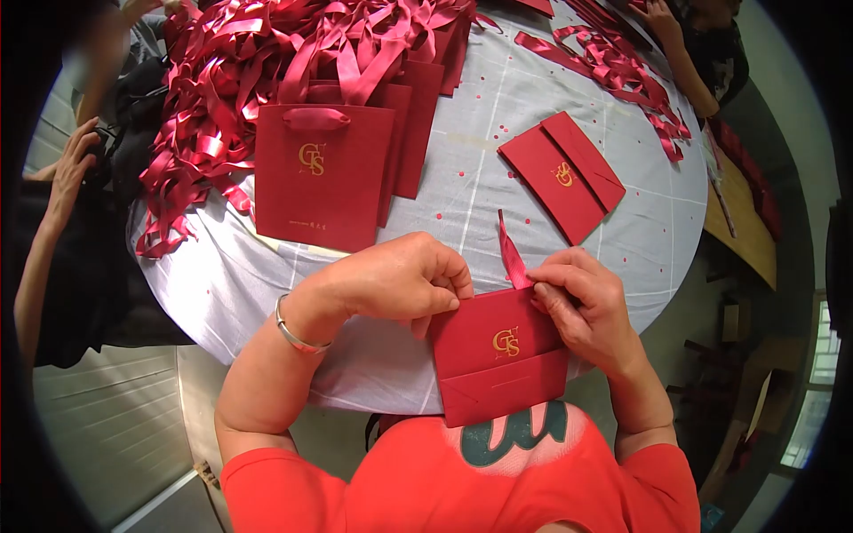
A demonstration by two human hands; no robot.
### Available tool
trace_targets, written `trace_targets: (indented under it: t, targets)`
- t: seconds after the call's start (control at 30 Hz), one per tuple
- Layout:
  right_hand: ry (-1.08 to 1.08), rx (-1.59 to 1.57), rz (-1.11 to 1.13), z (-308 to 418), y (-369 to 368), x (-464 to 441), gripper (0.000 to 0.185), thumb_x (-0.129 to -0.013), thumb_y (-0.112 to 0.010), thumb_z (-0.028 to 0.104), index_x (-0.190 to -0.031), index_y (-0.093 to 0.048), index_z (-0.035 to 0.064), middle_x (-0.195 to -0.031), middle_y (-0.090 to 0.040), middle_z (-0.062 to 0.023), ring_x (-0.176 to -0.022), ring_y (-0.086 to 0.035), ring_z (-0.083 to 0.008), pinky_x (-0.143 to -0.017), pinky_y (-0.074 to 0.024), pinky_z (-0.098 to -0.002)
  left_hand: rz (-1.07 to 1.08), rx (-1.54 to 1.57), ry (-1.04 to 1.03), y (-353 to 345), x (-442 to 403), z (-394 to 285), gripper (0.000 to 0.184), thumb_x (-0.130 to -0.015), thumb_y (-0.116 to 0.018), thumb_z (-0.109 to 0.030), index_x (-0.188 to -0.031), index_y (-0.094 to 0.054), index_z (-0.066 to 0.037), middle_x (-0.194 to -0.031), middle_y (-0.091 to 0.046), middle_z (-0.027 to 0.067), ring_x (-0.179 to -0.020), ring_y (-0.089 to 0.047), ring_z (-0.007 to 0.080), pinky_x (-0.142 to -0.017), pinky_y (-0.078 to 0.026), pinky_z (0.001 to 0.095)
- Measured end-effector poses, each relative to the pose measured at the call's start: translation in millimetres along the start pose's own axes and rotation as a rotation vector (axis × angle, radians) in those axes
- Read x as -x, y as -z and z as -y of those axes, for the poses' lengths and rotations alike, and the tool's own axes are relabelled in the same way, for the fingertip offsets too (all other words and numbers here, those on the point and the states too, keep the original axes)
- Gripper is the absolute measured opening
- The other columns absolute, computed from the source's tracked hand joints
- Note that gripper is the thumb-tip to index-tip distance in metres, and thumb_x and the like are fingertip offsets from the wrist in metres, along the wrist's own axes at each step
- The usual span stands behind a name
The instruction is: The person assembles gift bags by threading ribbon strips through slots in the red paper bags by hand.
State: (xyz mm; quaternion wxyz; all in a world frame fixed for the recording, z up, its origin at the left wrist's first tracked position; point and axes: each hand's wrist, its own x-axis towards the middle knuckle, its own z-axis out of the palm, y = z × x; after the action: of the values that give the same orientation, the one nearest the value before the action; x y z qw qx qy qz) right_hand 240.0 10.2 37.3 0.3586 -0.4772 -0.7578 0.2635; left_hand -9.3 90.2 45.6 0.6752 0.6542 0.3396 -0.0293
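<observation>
A folded red paper gift bag [471, 346] with gold "GTS" lettering is held at the table's near edge, close to my red shirt. My left hand [413, 280], a silver bangle on its wrist, pinches the bag's upper left corner. At the upper right edge, my right hand [582, 298] grips the bag with thumb and forefinger. A dark pink ribbon [511, 253] sticks up from the top edge beside my right fingertips; its lower end is hidden there. Another folded red bag [551, 191] lies just beyond my right hand.
Red bags with ribbon handles [324, 200] stand at the back left beside a large heap of ribbons [213, 98]. More loose ribbons [622, 75] lie at the far right. Small red dots litter the pale tablecloth [462, 226]. Other people's hands [69, 169] show at both sides.
</observation>
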Motion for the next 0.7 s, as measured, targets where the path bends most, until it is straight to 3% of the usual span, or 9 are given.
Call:
trace_targets:
  t: [0.1,0.27,0.43,0.7]
  targets:
    - [0.191,0.240,-0.084,13.0,-2.7,-3.4,0.026,-0.078,-0.071,-0.007,-0.102,-0.069,0.0020,-0.083,-0.063,-0.0110,-0.072,-0.064,-0.0243,-0.059,-0.0517,-0.0325,-0.021,0.055,0.080,-0.3,0.3,-2.3,0.011,-0.090,-0.059,-0.003,-0.097,-0.067,-0.001,-0.074,-0.065,0.0011,-0.057,-0.061,0.0074,-0.053,-0.046,0.0225]
    - [0.330,0.109,0.008,21.0,-16.3,-2.0,0.025,-0.071,-0.074,-0.005,-0.094,-0.066,0.0008,-0.084,-0.064,-0.0109,-0.073,-0.066,-0.0259,-0.061,-0.0536,-0.0336,-0.024,0.004,-0.022,-1.2,-2.1,4.7,0.011,-0.089,-0.059,-0.003,-0.097,-0.067,-0.001,-0.071,-0.063,0.0004,-0.056,-0.058,0.0069,-0.052,-0.045,0.0235]
    - [0.315,0.104,0.068,20.0,-33.6,-1.2,0.029,-0.067,-0.075,-0.007,-0.093,-0.066,0.0024,-0.079,-0.065,-0.0091,-0.069,-0.066,-0.0237,-0.056,-0.0520,-0.0315,-0.052,-0.017,-0.030,-2.5,0.3,1.3,0.011,-0.088,-0.061,-0.005,-0.096,-0.068,-0.001,-0.068,-0.061,0.0001,-0.056,-0.056,0.0069,-0.052,-0.045,0.0247]
    - [0.281,0.224,0.085,24.9,-36.8,-2.3,0.021,-0.069,-0.074,-0.005,-0.086,-0.065,0.0025,-0.076,-0.064,-0.0097,-0.061,-0.063,-0.0242,-0.052,-0.0506,-0.0321,-0.104,-0.020,-0.059,-6.7,0.4,3.0,0.013,-0.085,-0.060,-0.003,-0.094,-0.069,0.000,-0.067,-0.060,0.0003,-0.059,-0.054,0.0065,-0.053,-0.044,0.0254]
